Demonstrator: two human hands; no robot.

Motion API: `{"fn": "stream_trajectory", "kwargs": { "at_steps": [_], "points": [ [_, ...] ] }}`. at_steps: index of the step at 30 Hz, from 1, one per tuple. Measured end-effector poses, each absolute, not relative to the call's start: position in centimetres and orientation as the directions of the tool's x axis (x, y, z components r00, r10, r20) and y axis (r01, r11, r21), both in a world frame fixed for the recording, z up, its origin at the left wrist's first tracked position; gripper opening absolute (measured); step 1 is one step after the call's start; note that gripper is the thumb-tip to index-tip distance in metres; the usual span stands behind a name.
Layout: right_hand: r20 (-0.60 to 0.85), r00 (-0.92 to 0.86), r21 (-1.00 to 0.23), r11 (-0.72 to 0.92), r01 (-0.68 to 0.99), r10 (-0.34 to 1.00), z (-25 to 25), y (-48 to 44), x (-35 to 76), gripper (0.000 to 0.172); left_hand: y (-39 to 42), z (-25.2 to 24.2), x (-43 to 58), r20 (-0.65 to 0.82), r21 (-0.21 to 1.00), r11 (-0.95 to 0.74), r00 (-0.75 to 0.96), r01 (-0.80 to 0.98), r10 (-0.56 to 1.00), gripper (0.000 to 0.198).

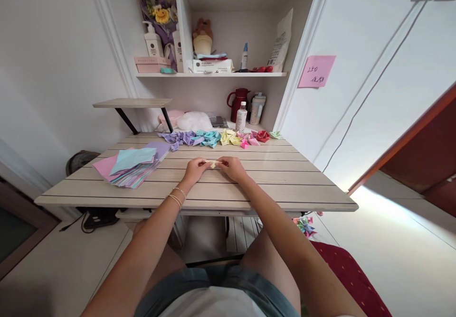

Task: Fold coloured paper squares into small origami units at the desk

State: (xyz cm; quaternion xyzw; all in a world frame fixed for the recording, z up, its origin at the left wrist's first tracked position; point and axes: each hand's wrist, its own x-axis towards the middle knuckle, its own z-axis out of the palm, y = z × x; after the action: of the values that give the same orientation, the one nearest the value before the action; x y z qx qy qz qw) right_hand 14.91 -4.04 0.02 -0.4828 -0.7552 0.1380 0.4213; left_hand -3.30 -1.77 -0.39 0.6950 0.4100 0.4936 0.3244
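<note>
Between my two hands, just above the desk, is a small pale yellow piece of folded paper (213, 164). My left hand (196, 170) pinches its left side, and my right hand (231, 167) pinches its right side. The fingers cover most of its edges, so its full shape is hidden. Beyond the hands lies a row of folded paper pieces, with purple ones (183, 138), blue ones (209, 138), yellow ones (230, 137), pink ones (251, 139) and a red one (262, 136). A fanned stack of coloured paper sheets (133, 163) rests to the left.
The wooden desk (285, 184) has a small raised shelf (132, 102) at its back left. A white-capped bottle (241, 117), a dark red jug (238, 103) and a tumbler (257, 108) stand at the back. A pink note (316, 71) is on the right wall.
</note>
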Motion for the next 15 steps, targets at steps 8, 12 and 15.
{"fn": "stream_trajectory", "kwargs": {
  "at_steps": [8, 12, 15],
  "points": [
    [0.457, -0.126, -0.7, 0.443, 0.56, 0.881, 0.5, -4.6, 14.7, 0.028, -2.3, -0.2, -2.9, 0.286, 0.95, -0.31, 0.277, 0.044, 0.917, 0.029],
    [0.447, -0.135, -0.689, 0.437, 0.578, 0.884, 0.7, -4.9, 14.6, 0.025, -2.3, -0.4, -2.8, 0.34, 0.924, -0.375, 0.279, 0.082, 0.898, 0.029],
    [0.436, -0.143, -0.68, 0.429, 0.595, 0.888, 0.7, -5.1, 14.6, 0.026, -2.3, -0.5, -2.8, 0.38, 0.898, -0.425, 0.283, 0.116, 0.881, 0.027]
  ]
}}
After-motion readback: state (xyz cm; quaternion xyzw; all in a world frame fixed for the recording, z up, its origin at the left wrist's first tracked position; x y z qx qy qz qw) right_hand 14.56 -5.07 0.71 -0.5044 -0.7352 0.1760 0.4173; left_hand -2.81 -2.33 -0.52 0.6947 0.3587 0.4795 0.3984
